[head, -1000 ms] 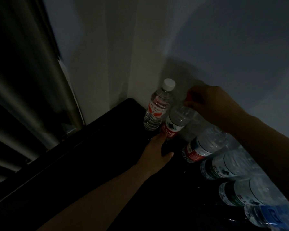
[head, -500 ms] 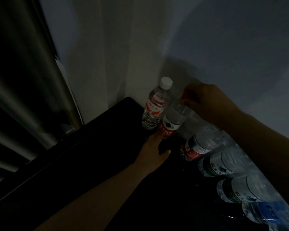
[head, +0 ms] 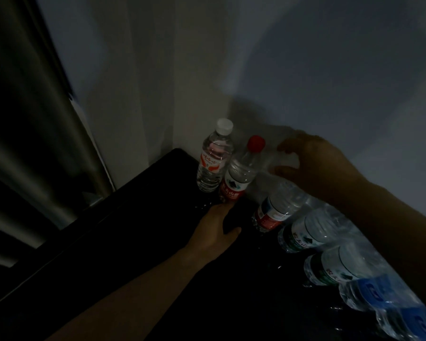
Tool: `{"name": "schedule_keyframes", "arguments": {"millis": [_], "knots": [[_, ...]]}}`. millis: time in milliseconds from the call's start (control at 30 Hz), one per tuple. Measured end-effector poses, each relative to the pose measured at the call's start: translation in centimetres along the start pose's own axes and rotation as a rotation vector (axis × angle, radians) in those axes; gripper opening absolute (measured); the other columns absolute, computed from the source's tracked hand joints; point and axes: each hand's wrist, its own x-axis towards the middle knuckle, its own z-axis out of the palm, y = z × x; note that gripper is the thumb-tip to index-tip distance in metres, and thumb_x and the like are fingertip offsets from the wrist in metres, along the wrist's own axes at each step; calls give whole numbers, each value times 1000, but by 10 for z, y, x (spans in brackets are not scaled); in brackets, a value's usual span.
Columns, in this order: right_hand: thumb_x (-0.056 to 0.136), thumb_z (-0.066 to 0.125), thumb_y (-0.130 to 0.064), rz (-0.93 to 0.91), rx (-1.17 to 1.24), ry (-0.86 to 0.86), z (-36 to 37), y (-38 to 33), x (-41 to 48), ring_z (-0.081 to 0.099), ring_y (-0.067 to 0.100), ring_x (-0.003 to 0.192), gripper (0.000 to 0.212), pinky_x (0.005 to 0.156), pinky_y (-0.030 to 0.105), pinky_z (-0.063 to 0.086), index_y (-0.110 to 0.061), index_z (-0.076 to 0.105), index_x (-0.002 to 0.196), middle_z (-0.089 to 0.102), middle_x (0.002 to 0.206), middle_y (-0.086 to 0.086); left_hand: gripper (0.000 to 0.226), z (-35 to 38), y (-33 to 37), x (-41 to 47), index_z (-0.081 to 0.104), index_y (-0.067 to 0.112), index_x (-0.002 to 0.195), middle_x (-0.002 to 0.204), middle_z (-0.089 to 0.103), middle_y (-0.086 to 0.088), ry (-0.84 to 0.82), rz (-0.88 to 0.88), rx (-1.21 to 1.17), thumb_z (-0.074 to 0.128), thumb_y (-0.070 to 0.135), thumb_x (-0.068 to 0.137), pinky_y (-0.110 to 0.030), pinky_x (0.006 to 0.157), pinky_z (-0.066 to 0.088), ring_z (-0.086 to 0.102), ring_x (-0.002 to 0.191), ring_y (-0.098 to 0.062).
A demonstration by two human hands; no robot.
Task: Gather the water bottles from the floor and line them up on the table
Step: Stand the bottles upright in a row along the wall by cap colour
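Head view: my right hand hovers slack and holds nothing, just right of the red-capped bottle. My left hand lies flat, fingertips at that bottle's base. A white-capped bottle stands just beyond. I count at least six bottles on the dark table, the row running under my right forearm.

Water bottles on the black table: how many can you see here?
6 clearly, in a row from the corner: white-capped bottle, red-capped bottle, red-labelled bottle, green-labelled bottle, second green-labelled bottle, blue-labelled bottle. A seventh may be cut off at lower right.
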Motion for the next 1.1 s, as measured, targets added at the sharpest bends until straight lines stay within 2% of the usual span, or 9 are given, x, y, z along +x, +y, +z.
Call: {"name": "schedule_keyframes", "arguments": {"millis": [100,233,367,500,667,800,933,1033,1100], "knots": [[83,68,-40,14,-32,-24,-10,13,-17,57,28,103,47,86,39,48,-15,61,122,61,116,11,64,11,5,1,40,14,142,144,42,-6,-15,-21,2,69,23,85,-31,109,39,42,130,-17],[83,69,-39,72,40,-79,-12,25,-35,59,23,100,47,86,37,50,-19,58,126,61,116,8,62,29,12,3,42,12,140,143,42,-8,-28,-26,-17,69,21,85,-37,109,40,42,131,-20],[85,67,-41,125,60,-34,-4,26,-40,60,24,90,47,79,35,50,-14,60,122,64,109,12,66,41,18,6,35,16,145,148,37,-5,-90,-32,7,66,25,87,-40,110,38,37,135,-20],[85,61,-52,227,6,-12,1,20,-32,60,27,82,49,72,39,52,-5,62,99,65,89,15,70,51,22,9,29,22,148,151,34,0,-151,13,28,64,27,88,-38,111,37,35,137,-17],[87,62,-46,285,23,-18,6,20,-24,59,27,85,46,68,34,46,-1,62,97,63,91,17,71,59,22,11,28,27,147,148,35,4,-107,-15,19,65,29,86,-30,107,39,38,134,-15],[87,63,-42,259,53,-43,7,24,-24,57,25,84,41,67,31,41,-3,63,101,64,94,16,69,60,20,12,30,26,146,148,35,4,-115,-27,-4,65,30,87,-32,108,38,38,134,-16],[86,65,-39,131,76,-65,4,28,-24,54,20,82,36,68,30,41,-8,63,104,63,91,10,63,57,20,14,38,17,142,143,42,-1,-71,-25,-17,66,24,86,-35,107,41,43,130,-18],[87,66,-35,49,95,-100,0,32,-25,53,17,80,29,69,28,40,-11,64,103,62,90,5,64,56,19,14,36,17,144,145,39,-2,-89,-41,-25,66,24,87,-37,107,41,42,132,-19],[88,66,-30,-9,92,-123,-3,35,-27,56,18,82,24,72,30,44,-14,64,105,64,94,5,67,57,19,14,33,19,145,148,36,0,-106,-61,-36,65,25,87,-36,108,40,40,134,-19]]}}
